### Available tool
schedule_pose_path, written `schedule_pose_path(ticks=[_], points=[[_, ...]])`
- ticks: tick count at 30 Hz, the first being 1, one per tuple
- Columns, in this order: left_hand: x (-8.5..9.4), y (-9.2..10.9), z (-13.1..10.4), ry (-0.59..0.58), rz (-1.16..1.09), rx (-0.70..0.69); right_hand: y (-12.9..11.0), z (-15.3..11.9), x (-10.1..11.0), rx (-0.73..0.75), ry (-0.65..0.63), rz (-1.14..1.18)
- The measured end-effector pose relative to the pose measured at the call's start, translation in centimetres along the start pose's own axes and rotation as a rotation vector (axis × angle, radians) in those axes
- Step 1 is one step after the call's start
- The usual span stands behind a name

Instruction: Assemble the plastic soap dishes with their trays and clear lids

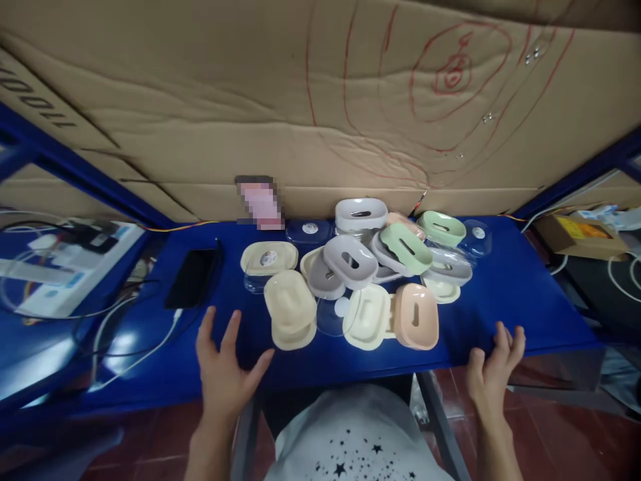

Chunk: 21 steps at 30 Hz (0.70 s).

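Note:
My left hand (226, 371) is open at the table's front edge, fingers spread and holding nothing. The nearest piece to it is a cream soap dish (290, 300), lying stacked on another cream piece. My right hand (493, 367) hovers by the front edge on the right, open and without anything in it. To its left rests a peach soap dish (416, 317) with a slot, beside a cream tray (368, 317). Behind these, grey soap dishes (350, 260) and green soap dishes (406, 248) lie in a heap. Clear lids (333, 315) are scattered among them.
A black phone (190, 279) with a white cable (137, 367) lies on the blue table (525, 300) at left. Cardboard (200, 100) with red drawn rings walls the back. A power strip (80, 274) stands far left, a small cardboard box (581, 235) far right.

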<state>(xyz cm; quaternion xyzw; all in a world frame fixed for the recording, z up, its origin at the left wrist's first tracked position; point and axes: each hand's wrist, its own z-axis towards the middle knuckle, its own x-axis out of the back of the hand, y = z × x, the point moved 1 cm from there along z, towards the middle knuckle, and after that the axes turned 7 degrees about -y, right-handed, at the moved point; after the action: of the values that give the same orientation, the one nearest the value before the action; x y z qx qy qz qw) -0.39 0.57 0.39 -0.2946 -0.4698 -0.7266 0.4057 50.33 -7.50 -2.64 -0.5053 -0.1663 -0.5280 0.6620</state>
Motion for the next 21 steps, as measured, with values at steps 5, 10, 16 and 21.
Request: schedule_pose_path(ticks=[5, 10, 16, 21], points=[[-0.6, -0.8, -1.5, 0.046, -0.041, 0.090, -1.5, -0.6, -1.7, -0.040, 0.110, 0.044], [-1.9, -0.6, -1.7, -0.067, 0.023, 0.205, -2.5, -0.2, -4.6, -0.125, 0.345, 0.016], [-2.1, -0.1, -1.6, -0.106, 0.053, 0.187, -2.2, -0.1, -5.0, -0.133, 0.439, 0.091], [-2.0, 0.1, -1.6, -0.131, 0.071, 0.224, -1.3, -0.9, -5.4, -0.309, 0.564, 0.242]])
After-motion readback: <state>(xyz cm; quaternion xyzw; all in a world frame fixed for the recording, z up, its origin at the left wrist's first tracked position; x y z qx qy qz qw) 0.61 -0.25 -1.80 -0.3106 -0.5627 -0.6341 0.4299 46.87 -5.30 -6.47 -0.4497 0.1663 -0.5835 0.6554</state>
